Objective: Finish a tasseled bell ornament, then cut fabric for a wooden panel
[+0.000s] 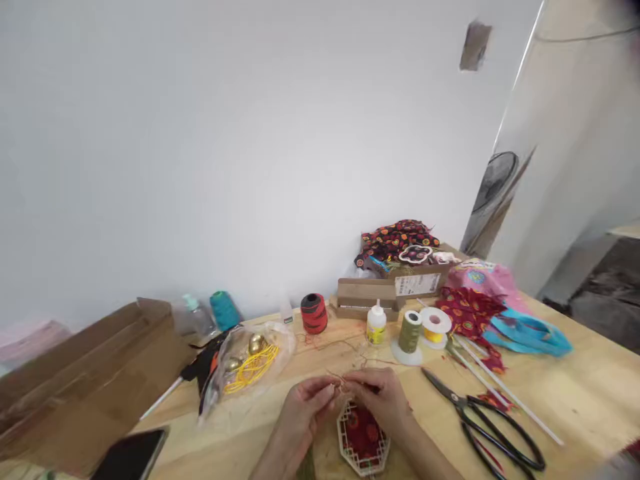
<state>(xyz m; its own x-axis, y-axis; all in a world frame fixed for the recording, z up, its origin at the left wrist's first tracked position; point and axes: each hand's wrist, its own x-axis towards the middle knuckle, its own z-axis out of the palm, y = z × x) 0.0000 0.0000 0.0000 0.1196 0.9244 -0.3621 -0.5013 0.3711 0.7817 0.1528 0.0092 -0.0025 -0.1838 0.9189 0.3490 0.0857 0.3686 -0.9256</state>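
Where left hand [303, 415] and right hand [383, 400] pinch, thread [341, 381] blurred | phone [131, 456] cropped

An elongated octagonal ornament [364, 433] lies face up at the near side of the table [225, 437], its pale, lattice-edged frame surrounding dark red fabric with a lighter pattern. Its long axis runs roughly away from the viewer, tilted slightly. Just beyond its far end, thin tan thread [341, 381] is pinched between both hands' fingertips, its exact path blurred.

Scissors [458, 401] R of frame [342, 435]; phone [133, 456] L; btl [376, 325] behind
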